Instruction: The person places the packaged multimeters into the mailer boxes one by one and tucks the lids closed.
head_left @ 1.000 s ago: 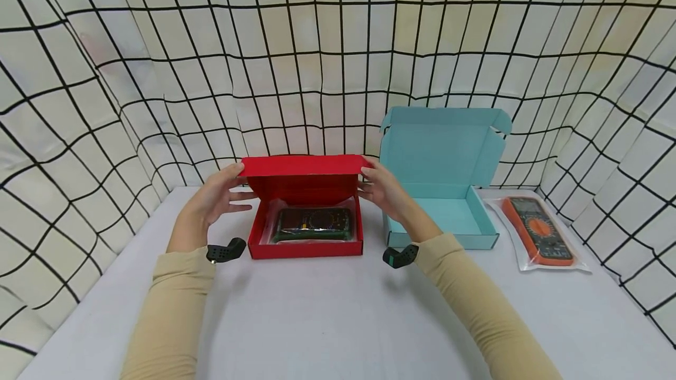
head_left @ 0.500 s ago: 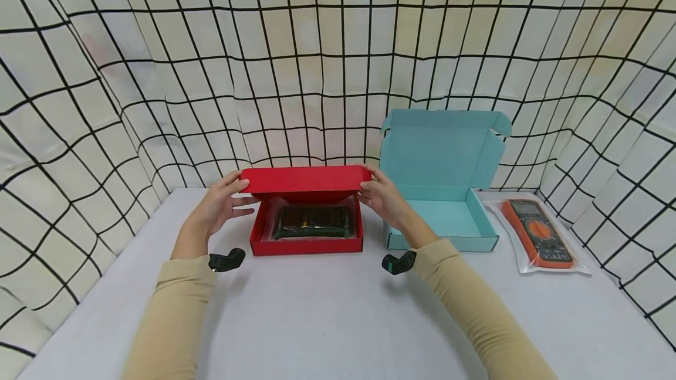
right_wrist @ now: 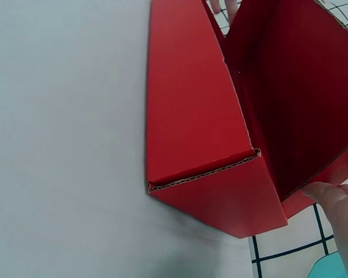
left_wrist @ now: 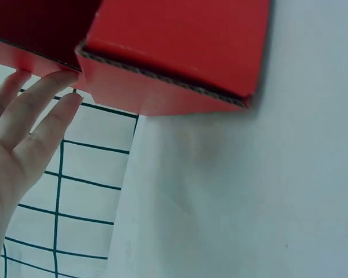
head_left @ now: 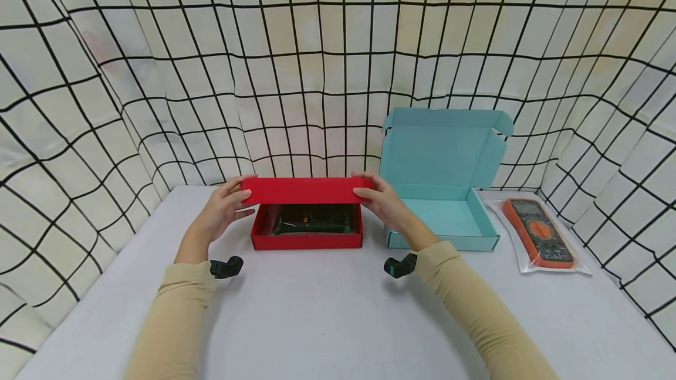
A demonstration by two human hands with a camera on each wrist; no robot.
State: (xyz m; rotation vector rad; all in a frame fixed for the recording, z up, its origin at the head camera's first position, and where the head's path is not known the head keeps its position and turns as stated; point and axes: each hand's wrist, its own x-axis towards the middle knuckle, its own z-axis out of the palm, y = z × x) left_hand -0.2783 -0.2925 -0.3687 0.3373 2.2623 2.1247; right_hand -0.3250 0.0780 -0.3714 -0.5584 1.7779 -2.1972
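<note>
Red box, lid pinched by left hand and right hand; only head view shows the meter inside

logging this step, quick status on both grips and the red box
Left grip and right grip holding red lid; red box ajar, dark device inside; nothing visibly blocking lid.

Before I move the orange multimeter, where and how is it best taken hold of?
Probably by both long edges at mid-body, from above: the orange multimeter lies flat, face up, longer than wide. The margin of the clear bag may fold, and the teal box stands close by on the left.
</note>
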